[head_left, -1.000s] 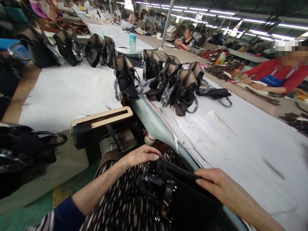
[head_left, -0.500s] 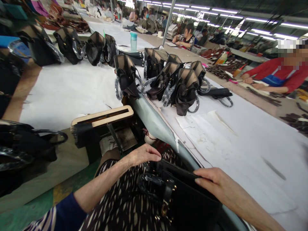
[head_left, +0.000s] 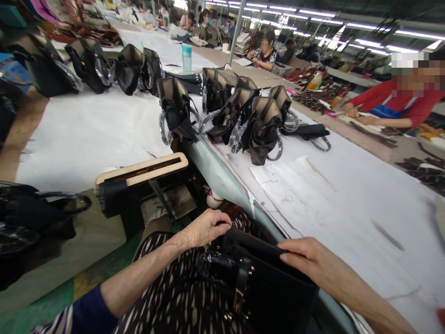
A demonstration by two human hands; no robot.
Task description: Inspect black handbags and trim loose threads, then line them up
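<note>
A black handbag (head_left: 278, 283) rests on my lap, against the table's padded edge. Its handle (head_left: 215, 260) is wrapped in clear plastic and hangs toward my left, and gold-coloured fittings show on the strap below the rim. My left hand (head_left: 206, 227) pinches the far left corner of the bag's rim between thumb and fingers. Further along the same rim, my right hand (head_left: 306, 257) grips the edge, thumb on the near side and fingers over the top. The bag's lower part runs out of view.
Several black handbags (head_left: 262, 130) with beige linings stand on the white-covered table (head_left: 330, 208). A slotted wooden-topped stand (head_left: 142, 169) is ahead to the left, and more black bags (head_left: 41, 218) lie at far left. A turquoise bottle (head_left: 187, 59) stands behind; a person in red (head_left: 389, 99) works at right.
The whole scene has shifted slightly left in view as the head turned a little. Both hands keep their grip on the handbag's rim, with hardly any movement.
</note>
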